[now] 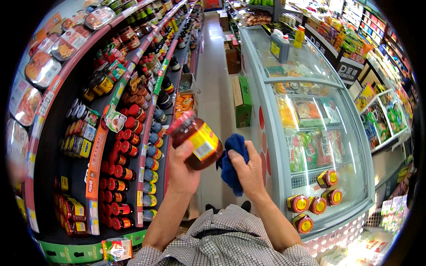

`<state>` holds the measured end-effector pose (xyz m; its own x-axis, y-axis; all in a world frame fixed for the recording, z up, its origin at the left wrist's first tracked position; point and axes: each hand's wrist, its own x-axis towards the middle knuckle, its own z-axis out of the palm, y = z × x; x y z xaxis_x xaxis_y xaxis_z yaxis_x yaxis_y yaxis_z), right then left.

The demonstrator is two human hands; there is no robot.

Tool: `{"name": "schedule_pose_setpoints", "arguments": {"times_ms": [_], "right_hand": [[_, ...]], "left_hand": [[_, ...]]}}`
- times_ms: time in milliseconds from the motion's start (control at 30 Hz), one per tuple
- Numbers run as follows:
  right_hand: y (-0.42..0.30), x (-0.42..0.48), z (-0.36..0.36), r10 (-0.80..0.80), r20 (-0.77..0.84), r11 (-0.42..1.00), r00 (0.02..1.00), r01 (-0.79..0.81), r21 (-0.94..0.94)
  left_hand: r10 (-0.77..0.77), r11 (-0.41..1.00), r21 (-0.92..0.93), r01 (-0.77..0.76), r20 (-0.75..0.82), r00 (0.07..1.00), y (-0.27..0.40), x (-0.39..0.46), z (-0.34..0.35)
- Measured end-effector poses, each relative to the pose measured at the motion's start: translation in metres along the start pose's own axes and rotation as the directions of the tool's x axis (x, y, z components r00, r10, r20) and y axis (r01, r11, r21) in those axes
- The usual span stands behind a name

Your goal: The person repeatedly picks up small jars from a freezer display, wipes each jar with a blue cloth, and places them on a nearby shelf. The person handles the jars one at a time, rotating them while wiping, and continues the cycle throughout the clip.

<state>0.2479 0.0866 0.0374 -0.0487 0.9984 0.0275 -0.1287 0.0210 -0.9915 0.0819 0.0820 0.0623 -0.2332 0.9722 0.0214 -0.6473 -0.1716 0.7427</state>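
Note:
A large glass jar of dark red sauce (199, 143) with a red lid and a yellow label is gripped in my left hand (184, 166), tilted in front of my body. My right hand (245, 169) clutches a crumpled dark blue cloth (234, 166), just right of the jar's base. Several jars with yellow lids (317, 205) rest on the glass top of the chest freezer at the lower right. On the left shelves, red-lidded jars (124, 173) stand in rows, with blue-topped jars (149, 176) on the tier beside them.
Shelving with a red price rail (144, 149) runs along the left. A glass-topped freezer (281, 186) stands on the right, bearing dark jugs (279, 46) and a yellow bottle (299, 37). Between them, the aisle floor (213, 83) stretches ahead, with a green carton (243, 101) beside the freezer.

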Motion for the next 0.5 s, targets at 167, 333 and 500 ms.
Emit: {"name": "schedule_pose_setpoints", "arguments": {"times_ms": [167, 333, 500], "right_hand": [[-0.009, 0.005, 0.002, 0.024, 0.329, 0.999, 0.944, -0.036, 0.03], [-0.015, 0.01, 0.004, 0.154, 0.566, 0.987, 0.81, -0.099, -0.127], [-0.014, 0.023, 0.041, 0.292, 0.666, 0.956, 0.686, -0.196, -0.218]], "left_hand": [[-0.031, 0.99, 0.136, 0.026, 0.036, 0.999, 0.015, -0.026, -0.012], [0.036, 0.93, 0.366, -0.034, 0.002, 0.999, 0.021, -0.049, -0.037], [0.095, 0.962, 0.266, -0.07, -0.085, 0.992, 0.049, -0.078, -0.058]]}}
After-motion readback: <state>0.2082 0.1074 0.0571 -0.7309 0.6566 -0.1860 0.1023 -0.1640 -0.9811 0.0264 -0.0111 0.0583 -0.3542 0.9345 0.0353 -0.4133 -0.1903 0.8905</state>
